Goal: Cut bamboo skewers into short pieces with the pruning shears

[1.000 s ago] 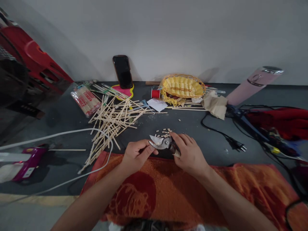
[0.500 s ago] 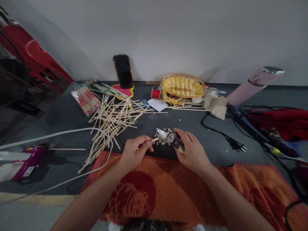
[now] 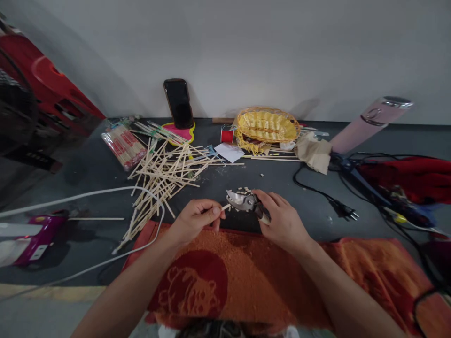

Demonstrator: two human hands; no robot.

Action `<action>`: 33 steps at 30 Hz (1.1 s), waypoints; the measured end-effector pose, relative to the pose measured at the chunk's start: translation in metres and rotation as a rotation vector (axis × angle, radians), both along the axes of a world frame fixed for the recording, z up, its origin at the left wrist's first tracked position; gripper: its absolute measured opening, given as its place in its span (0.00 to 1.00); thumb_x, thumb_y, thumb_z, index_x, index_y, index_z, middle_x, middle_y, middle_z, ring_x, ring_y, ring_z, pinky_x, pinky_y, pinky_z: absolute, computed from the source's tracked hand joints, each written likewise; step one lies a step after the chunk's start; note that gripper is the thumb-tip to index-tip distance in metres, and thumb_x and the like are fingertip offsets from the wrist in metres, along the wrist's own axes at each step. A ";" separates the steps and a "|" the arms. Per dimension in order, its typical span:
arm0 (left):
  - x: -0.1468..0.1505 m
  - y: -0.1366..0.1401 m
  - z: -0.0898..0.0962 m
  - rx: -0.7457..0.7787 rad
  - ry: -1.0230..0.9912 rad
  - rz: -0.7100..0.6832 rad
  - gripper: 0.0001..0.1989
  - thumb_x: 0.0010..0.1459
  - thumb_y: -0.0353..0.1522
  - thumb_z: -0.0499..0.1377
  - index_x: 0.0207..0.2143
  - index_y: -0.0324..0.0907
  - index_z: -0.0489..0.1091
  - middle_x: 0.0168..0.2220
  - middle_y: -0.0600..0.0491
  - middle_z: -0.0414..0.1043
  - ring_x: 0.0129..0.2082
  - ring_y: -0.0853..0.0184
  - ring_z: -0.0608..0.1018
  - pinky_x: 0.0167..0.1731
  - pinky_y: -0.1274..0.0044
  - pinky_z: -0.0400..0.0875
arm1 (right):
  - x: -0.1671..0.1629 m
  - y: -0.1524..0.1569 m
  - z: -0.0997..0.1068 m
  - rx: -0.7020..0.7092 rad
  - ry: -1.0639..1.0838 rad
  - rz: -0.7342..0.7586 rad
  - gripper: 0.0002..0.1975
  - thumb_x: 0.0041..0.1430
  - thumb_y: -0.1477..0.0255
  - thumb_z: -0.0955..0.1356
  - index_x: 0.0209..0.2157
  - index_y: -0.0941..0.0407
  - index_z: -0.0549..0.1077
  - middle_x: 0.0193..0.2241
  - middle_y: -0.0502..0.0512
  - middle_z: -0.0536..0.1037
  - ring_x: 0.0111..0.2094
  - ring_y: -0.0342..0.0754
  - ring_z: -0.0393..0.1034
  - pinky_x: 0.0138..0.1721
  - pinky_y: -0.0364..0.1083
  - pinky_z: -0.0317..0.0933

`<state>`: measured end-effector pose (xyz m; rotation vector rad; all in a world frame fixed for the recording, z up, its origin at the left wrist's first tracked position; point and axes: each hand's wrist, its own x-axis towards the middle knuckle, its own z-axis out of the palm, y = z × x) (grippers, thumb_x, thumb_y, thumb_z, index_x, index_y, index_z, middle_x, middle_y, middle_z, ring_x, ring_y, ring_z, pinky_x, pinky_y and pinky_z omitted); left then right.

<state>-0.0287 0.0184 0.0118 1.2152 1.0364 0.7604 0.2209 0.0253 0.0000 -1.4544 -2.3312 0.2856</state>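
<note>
Between the thumb and fingers of my left hand point(image 3: 201, 215) is a short length of wooden stick point(image 3: 226, 207), its tip pointing right. My right hand point(image 3: 282, 216) is wrapped round the handles of a pair of pruning shears point(image 3: 243, 201). The shears' blades reach left to the stick's end; whether they touch it I cannot tell. Several small cut stick pieces point(image 3: 242, 189) lie on the dark table around the blades. Left of my hands spreads a loose heap of wooden sticks point(image 3: 169, 173).
An orange towel point(image 3: 260, 277) lies along the front edge. At the back stand a phone point(image 3: 179, 104), a red thread spool point(image 3: 227, 136), a yellow basket point(image 3: 268, 126) and a pink bottle point(image 3: 369, 126). A white cable point(image 3: 105, 191) runs at left; a black plug point(image 3: 343, 210) lies at right.
The shears have turned slightly, their blades now seeming closer together by the stick's end. Both hands stay nearly in place, and the whole view has shifted a little.
</note>
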 end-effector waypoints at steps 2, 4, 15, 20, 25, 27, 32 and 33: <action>0.001 0.000 -0.001 0.031 0.025 0.013 0.15 0.61 0.41 0.55 0.31 0.38 0.72 0.19 0.55 0.71 0.18 0.75 0.65 0.20 0.82 0.55 | 0.000 0.000 0.000 0.000 -0.003 -0.014 0.24 0.57 0.76 0.62 0.56 0.56 0.62 0.44 0.59 0.73 0.44 0.54 0.68 0.47 0.52 0.62; 0.003 0.000 -0.003 0.089 0.078 0.030 0.15 0.62 0.40 0.54 0.33 0.38 0.73 0.22 0.54 0.73 0.19 0.75 0.65 0.21 0.83 0.56 | 0.001 0.000 -0.001 -0.008 -0.005 -0.024 0.24 0.56 0.76 0.63 0.56 0.56 0.63 0.43 0.59 0.73 0.44 0.54 0.68 0.47 0.51 0.63; 0.009 -0.005 -0.007 0.321 0.307 0.209 0.09 0.59 0.35 0.58 0.32 0.40 0.74 0.30 0.53 0.78 0.27 0.71 0.73 0.29 0.80 0.64 | 0.000 0.002 -0.002 -0.023 -0.039 -0.002 0.29 0.54 0.74 0.65 0.59 0.56 0.59 0.49 0.62 0.71 0.49 0.57 0.65 0.50 0.56 0.60; 0.003 -0.002 -0.003 0.231 0.215 0.121 0.09 0.58 0.36 0.59 0.30 0.39 0.74 0.26 0.52 0.78 0.23 0.73 0.70 0.25 0.81 0.61 | 0.003 0.003 -0.004 -0.045 -0.033 0.042 0.31 0.53 0.74 0.65 0.59 0.55 0.58 0.51 0.62 0.70 0.50 0.58 0.64 0.49 0.57 0.60; 0.001 -0.001 -0.007 0.099 0.065 0.082 0.12 0.58 0.38 0.60 0.29 0.38 0.73 0.24 0.52 0.76 0.17 0.76 0.60 0.19 0.81 0.52 | 0.002 0.002 -0.003 -0.052 -0.031 0.037 0.27 0.55 0.75 0.64 0.58 0.56 0.60 0.48 0.61 0.72 0.48 0.56 0.65 0.49 0.55 0.61; 0.002 -0.002 -0.009 0.073 0.025 0.090 0.13 0.58 0.38 0.60 0.28 0.37 0.72 0.24 0.52 0.75 0.17 0.77 0.58 0.19 0.81 0.50 | 0.000 0.001 -0.002 -0.036 -0.028 0.021 0.25 0.57 0.74 0.63 0.57 0.56 0.61 0.47 0.61 0.72 0.47 0.55 0.66 0.48 0.54 0.61; 0.004 -0.003 -0.005 0.060 -0.001 0.089 0.13 0.58 0.39 0.60 0.28 0.37 0.71 0.23 0.52 0.75 0.17 0.77 0.58 0.19 0.81 0.50 | -0.002 0.000 -0.002 0.002 -0.044 -0.005 0.20 0.60 0.74 0.61 0.54 0.57 0.64 0.44 0.61 0.73 0.46 0.54 0.67 0.49 0.52 0.61; 0.004 -0.004 -0.004 0.066 0.005 0.080 0.13 0.58 0.39 0.60 0.28 0.37 0.70 0.23 0.53 0.75 0.17 0.76 0.59 0.20 0.81 0.51 | -0.002 0.001 -0.002 0.003 -0.050 -0.003 0.20 0.60 0.75 0.61 0.54 0.57 0.64 0.44 0.61 0.73 0.46 0.54 0.67 0.49 0.53 0.61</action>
